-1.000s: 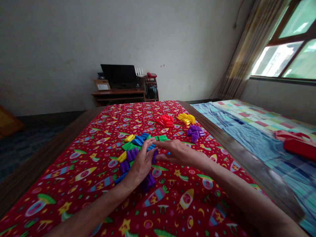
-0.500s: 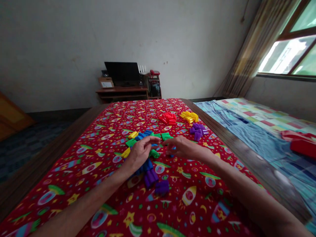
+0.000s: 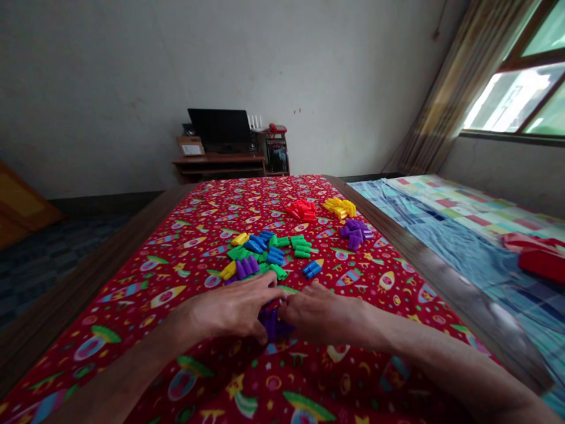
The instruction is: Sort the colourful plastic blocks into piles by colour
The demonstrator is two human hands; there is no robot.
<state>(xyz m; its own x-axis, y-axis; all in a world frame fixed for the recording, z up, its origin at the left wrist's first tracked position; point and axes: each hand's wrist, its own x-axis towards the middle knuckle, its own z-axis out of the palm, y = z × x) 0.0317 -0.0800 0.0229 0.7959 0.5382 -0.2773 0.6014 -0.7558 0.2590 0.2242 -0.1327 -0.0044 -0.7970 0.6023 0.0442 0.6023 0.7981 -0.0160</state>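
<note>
My left hand (image 3: 229, 309) and my right hand (image 3: 322, 315) lie side by side on the red patterned cloth (image 3: 176, 282), fingers curled round a cluster of purple plastic pieces (image 3: 271, 323) between them. Only a little of the purple shows between the fingers. Just beyond my hands lies a mixed heap of green, blue, yellow and purple pieces (image 3: 265, 256). A lone blue piece (image 3: 312, 268) sits to the right of that heap.
Farther off, three sorted piles rest on the cloth: red (image 3: 301, 210), yellow (image 3: 339, 208) and purple (image 3: 354, 231). The wooden table edge (image 3: 424, 259) runs along the right, with a bed (image 3: 477, 235) beside it. A desk with a laptop (image 3: 219, 126) stands against the far wall.
Both hands have pulled back toward me from the mixed heap and closed in on the purple pieces near the front. The heap they covered is now in plain sight.
</note>
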